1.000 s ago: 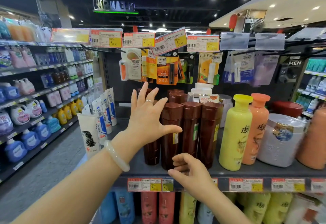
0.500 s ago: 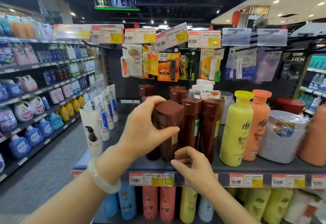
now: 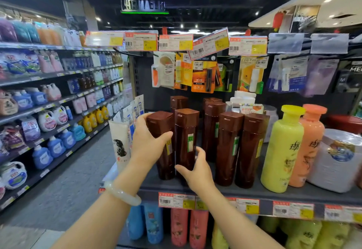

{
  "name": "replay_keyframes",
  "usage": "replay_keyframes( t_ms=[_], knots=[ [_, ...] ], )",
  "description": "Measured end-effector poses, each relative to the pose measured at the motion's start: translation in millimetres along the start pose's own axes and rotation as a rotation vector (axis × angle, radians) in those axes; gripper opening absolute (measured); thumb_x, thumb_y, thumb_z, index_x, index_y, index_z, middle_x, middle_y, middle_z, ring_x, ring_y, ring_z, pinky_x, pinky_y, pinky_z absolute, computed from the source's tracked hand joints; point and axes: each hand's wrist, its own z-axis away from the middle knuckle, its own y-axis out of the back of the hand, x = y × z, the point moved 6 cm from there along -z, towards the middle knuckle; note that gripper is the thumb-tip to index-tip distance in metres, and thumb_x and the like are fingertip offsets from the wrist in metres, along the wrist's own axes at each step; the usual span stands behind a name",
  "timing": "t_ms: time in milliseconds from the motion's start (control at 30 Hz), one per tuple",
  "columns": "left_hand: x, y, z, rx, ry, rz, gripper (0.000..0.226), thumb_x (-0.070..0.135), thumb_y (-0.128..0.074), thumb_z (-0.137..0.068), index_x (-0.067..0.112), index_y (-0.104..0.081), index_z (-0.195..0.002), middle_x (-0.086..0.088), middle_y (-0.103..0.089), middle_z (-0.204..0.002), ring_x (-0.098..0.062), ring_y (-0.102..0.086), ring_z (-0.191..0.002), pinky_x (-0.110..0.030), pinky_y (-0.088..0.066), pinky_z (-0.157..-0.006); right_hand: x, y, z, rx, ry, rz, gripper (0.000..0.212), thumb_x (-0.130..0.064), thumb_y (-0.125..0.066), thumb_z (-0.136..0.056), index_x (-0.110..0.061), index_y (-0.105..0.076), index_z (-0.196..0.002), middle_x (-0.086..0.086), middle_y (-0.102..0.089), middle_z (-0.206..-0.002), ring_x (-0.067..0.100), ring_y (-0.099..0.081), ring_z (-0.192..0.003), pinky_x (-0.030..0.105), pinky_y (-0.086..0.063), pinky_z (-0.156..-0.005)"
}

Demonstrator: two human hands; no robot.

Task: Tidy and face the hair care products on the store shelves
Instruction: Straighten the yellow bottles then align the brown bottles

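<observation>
Several tall brown bottles stand on the dark shelf. My left hand wraps the upper part of the leftmost brown bottle. Lower down, my right hand grips the base of the second brown bottle right beside it. Two more brown bottles stand at the front to the right, with others behind. A yellow bottle and an orange bottle follow on the right.
White tubes lean at the shelf's left end. A white tub sits far right. Carded items hang above on pegs under price tags. Blue, red and yellow bottles fill the shelf below. A detergent aisle runs along the left.
My left hand closed on the front-left brown bottle and shifted it left. My right hand rose from the shelf edge to grip the neighbouring bottle's base. A gap opened to the other brown bottles.
</observation>
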Motion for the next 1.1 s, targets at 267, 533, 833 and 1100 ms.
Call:
replay_keyframes(
  t_ms=[267, 533, 833, 1100],
  knots=[
    [-45, -23, 4, -0.141, 0.116, 0.139, 0.041, 0.013, -0.069, -0.080, 0.018, -0.046, -0.113, 0.003, -0.060, -0.110, -0.011, -0.059, -0.103, -0.033, -0.048, -0.093, 7, 3, 3, 0.145, -0.021, 0.097, 0.034, -0.020, -0.061, -0.087, -0.022, -0.038, -0.112, -0.001, -0.056, -0.114, 0.012, -0.053, -0.099, 0.029, -0.047, -0.085],
    [-93, -35, 33, -0.232, 0.246, 0.053, 0.040, 0.018, -0.070, -0.079, 0.026, -0.045, -0.109, 0.008, -0.061, -0.105, -0.009, -0.059, -0.100, -0.036, -0.049, -0.093, 12, 7, 5, 0.195, -0.048, 0.195, 0.054, -0.022, -0.056, -0.090, -0.013, -0.027, -0.135, 0.005, -0.047, -0.134, 0.019, -0.048, -0.121, 0.032, -0.045, -0.096],
    [-98, -49, 18, -0.265, 0.273, -0.068, 0.041, 0.012, -0.074, -0.074, 0.021, -0.050, -0.106, 0.010, -0.059, -0.095, -0.012, -0.058, -0.095, -0.025, -0.044, -0.082, 14, 8, 6, 0.201, -0.061, 0.258, 0.060, -0.023, -0.054, -0.092, -0.013, -0.020, -0.141, 0.005, -0.045, -0.138, 0.020, -0.046, -0.125, 0.031, -0.043, -0.097],
    [-108, -72, -9, -0.251, 0.301, -0.076, 0.049, 0.013, -0.073, -0.076, 0.016, -0.043, -0.114, -0.002, -0.060, -0.115, -0.015, -0.055, -0.105, -0.027, -0.043, -0.088, 13, 10, 5, 0.197, -0.064, 0.288, 0.062, -0.026, -0.052, -0.093, -0.014, -0.016, -0.142, 0.002, -0.041, -0.143, 0.017, -0.043, -0.128, 0.029, -0.042, -0.097]
  ],
)
